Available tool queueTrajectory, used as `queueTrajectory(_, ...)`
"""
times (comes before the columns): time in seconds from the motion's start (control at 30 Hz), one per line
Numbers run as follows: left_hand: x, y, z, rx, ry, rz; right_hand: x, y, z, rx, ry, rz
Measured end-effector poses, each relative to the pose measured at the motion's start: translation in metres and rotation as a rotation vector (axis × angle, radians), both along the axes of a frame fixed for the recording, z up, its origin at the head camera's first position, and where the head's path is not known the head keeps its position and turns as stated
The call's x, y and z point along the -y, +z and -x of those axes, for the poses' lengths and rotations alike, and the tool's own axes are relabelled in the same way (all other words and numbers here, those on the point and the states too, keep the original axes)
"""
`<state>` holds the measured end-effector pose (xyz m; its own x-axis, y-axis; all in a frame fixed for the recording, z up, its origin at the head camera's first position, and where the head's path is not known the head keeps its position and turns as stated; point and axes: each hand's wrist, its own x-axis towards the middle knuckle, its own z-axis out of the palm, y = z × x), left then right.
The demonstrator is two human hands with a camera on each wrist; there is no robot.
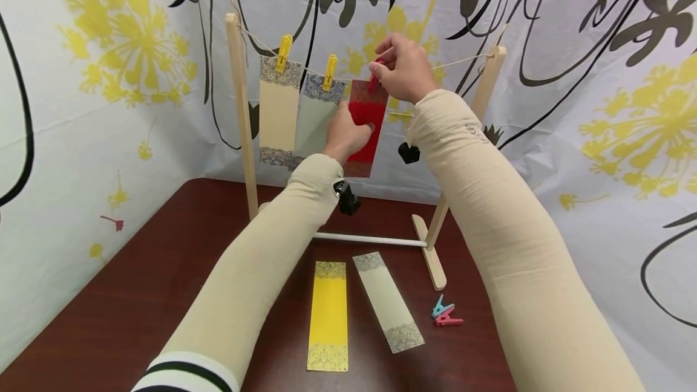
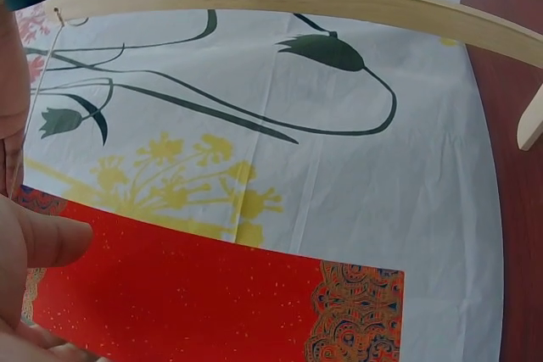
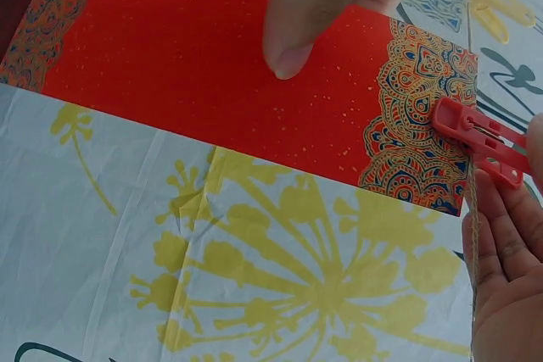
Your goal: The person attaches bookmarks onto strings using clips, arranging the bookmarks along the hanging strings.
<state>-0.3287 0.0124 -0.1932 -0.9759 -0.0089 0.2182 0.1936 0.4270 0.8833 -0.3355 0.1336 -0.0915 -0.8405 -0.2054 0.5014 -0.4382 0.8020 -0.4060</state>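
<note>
A red card (image 1: pixel 376 111) with patterned lace ends hangs at the twine line (image 1: pixel 463 62). My left hand (image 1: pixel 346 132) pinches the card by its long edge, thumb on the front and fingers behind. With its thumb and fingers, my right hand (image 1: pixel 408 68) grips a red clothespin (image 3: pixel 479 135) at the card's top edge, where the pin's tip overlaps the lace band and the twine. To the left on the line hang a cream card (image 1: pixel 279 114) and a pale card (image 1: pixel 311 123), each under a yellow clothespin (image 1: pixel 284 54).
The twine runs between two wooden posts (image 1: pixel 241 107), joined low down by a white rod (image 1: pixel 370 238). A yellow card (image 1: pixel 328 310) and a pale grey-green card (image 1: pixel 388 301) lie on the dark red table (image 1: pixel 136 271). Blue (image 1: pixel 442 307) and pink clothespins (image 1: pixel 449 319) lie at their right.
</note>
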Motion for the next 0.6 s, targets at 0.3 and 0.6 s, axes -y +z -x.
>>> queueTrajectory(0.3, -0.004, -0.008, -0.004, -0.067, -0.004, -0.045, -0.001, 0.001, -0.003, -0.003, 0.006, -0.031)
queueTrajectory(0.6, -0.006, -0.011, -0.008, -0.040, -0.010, -0.057, -0.001, 0.000, -0.008, -0.036, 0.011, -0.035)
